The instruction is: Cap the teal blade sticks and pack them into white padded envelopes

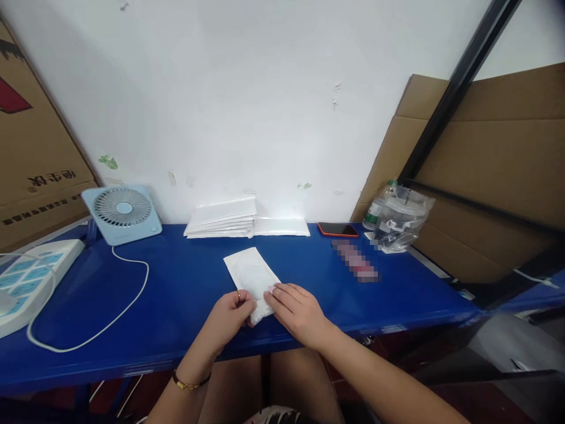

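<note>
On blue table | white pouch | near end under both hands' grip

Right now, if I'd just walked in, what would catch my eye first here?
Probably the two hands at the near edge of the bright blue table: the left hand and right hand both pinch the near end of a flat white packet. Behind it, against the white wall, lies a stack of similar white packets, with a small pale-blue fan to the left.
</note>
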The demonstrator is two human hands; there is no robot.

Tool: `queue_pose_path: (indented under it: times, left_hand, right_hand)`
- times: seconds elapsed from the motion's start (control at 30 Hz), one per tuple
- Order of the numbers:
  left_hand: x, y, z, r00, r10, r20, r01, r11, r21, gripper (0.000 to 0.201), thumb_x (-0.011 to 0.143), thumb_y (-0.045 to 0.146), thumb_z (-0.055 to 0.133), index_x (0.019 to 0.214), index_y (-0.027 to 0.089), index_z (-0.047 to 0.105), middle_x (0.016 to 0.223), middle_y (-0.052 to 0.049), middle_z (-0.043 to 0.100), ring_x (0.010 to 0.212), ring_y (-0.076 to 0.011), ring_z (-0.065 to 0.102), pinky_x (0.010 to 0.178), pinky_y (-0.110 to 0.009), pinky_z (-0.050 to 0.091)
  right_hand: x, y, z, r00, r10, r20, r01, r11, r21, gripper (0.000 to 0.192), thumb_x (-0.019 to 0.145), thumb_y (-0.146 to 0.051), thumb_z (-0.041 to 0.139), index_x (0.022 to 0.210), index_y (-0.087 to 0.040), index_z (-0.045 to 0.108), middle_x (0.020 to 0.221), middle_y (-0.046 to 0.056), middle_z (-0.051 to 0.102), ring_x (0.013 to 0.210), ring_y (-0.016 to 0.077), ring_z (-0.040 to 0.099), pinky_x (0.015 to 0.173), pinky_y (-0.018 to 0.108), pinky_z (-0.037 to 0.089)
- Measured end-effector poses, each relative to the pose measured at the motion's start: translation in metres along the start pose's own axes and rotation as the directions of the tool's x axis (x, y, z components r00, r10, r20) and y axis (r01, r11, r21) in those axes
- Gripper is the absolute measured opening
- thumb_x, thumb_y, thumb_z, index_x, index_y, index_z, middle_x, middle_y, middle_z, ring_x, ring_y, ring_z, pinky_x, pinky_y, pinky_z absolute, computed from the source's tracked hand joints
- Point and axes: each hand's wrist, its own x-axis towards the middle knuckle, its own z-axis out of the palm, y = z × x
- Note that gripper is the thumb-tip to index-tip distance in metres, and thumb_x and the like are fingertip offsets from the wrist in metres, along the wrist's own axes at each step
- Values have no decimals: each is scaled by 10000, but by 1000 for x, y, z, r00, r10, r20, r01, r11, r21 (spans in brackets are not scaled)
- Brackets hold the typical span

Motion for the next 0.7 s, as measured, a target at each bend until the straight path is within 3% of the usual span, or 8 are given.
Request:
queue_pose_path:
  times: [0.2, 0.3, 0.33, 0.4, 0.5, 0.57, 0.63, 0.7]
  left_hand:
    - [-10, 6, -3, 998, 60, -19, -63, 957, -282, 279, 790, 432, 541, 724, 162, 532, 638, 6, 569, 574, -112, 514, 581, -225, 400]
    - [-13, 10, -12, 988, 108, -107, -134, 955, -266, 291, 815, 459, 517, 894, 179, 528, 833, -26, 610, 663, -134, 582, 634, -246, 424]
    - [-13, 10, -17, 983, 116, -140, -146, 961, -234, 295, 817, 458, 518, 935, 187, 518, 870, -29, 607, 675, -136, 590, 639, -248, 426]
    - [-12, 8, -25, 974, 127, -187, -159, 973, -167, 303, 816, 455, 523, 975, 197, 505, 886, -24, 599, 686, -136, 593, 647, -247, 428]
    - [-11, -1, -34, 969, 124, -213, -151, 982, -114, 308, 815, 458, 521, 983, 201, 503, 857, -14, 596, 697, -135, 589, 664, -246, 433]
    - [-10, -6, -35, 967, 120, -226, -145, 985, -97, 312, 808, 458, 529, 984, 201, 509, 825, -6, 592, 695, -134, 583, 673, -244, 438]
    - [-10, -9, -35, 967, 124, -225, -146, 986, -84, 321, 796, 457, 545, 989, 202, 517, 818, -3, 586, 697, -135, 581, 688, -248, 447]
    - [-9, -10, -35, 969, 126, -211, -144, 987, -73, 330, 783, 459, 560, 994, 207, 529, 833, -5, 584, 696, -137, 582, 700, -255, 456]
  right_hand:
    - [15, 6, -1, 998, 7, -70, 2, 992, 127, 401, 866, -101, 464, 1262, -146, 509, 1156, 96, 630, 1159, 221, 523, 946, 342, 464]
    - [19, 33, -13, 940, 301, -161, -246, 924, 294, 365, 856, -156, 480, 1209, -199, 561, 1149, 67, 635, 1061, 213, 590, 899, 337, 490]
    - [19, 47, -16, 863, 469, -190, -383, 851, 359, 328, 846, -205, 504, 1162, -205, 596, 1105, 59, 655, 1002, 222, 616, 857, 341, 507]
    - [18, 82, -21, 619, 757, -208, -581, 620, 527, 298, 818, -303, 550, 1070, -173, 641, 1011, 65, 687, 897, 238, 641, 778, 354, 519]
    - [15, 144, -15, 356, 920, -166, -527, 344, 777, 353, 745, -372, 614, 996, -124, 640, 917, 90, 700, 816, 229, 649, 733, 358, 518]
    - [16, 180, -3, 241, 970, -38, -529, 164, 832, 405, 683, -342, 661, 1019, -122, 607, 841, 89, 699, 712, 209, 650, 646, 338, 524]
    - [23, 208, 15, 141, 981, 136, -659, -10, 752, 380, 678, -294, 653, 1014, -129, 590, 779, 77, 689, 624, 181, 633, 566, 302, 513]
    - [36, 226, 35, 121, 971, 208, -719, -59, 693, 311, 669, -242, 645, 944, -105, 601, 747, 91, 679, 598, 180, 621, 527, 292, 499]
